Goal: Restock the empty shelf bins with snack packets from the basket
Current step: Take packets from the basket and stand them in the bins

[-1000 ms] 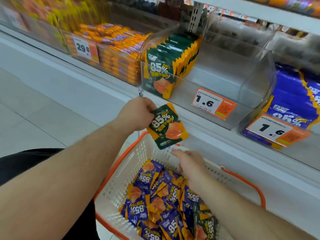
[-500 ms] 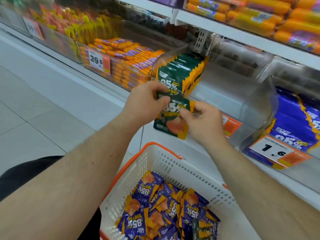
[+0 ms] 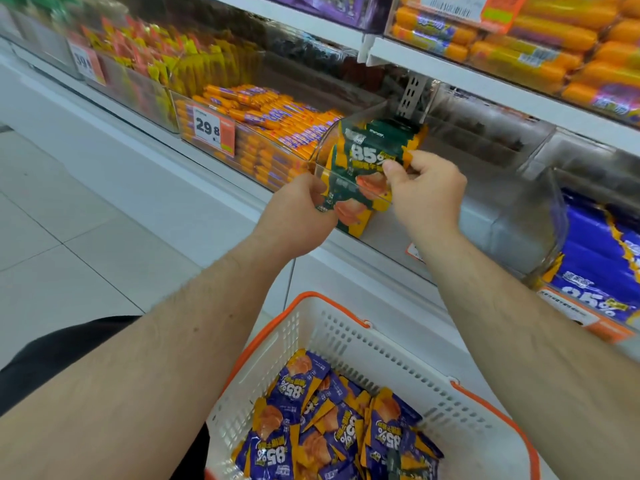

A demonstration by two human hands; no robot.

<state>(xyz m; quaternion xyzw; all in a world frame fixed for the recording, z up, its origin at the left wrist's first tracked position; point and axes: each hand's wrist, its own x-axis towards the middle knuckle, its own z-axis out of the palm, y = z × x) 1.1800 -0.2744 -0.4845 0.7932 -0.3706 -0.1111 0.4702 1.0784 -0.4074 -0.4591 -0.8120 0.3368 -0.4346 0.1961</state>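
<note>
Above the basket (image 3: 349,344), at the clear shelf bin (image 3: 485,216), my left hand (image 3: 298,216) and right hand (image 3: 427,192) pinched one green packet (image 3: 360,168).

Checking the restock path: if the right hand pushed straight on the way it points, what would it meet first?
Likely the row of green packets standing in the clear bin. The right hand pinches a green packet just in front of them; depth between is unclear.

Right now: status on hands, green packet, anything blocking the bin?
Left hand and right hand both pinch the green packet. Packet at front of clear bin, against the green row. Nothing blocking.
</note>
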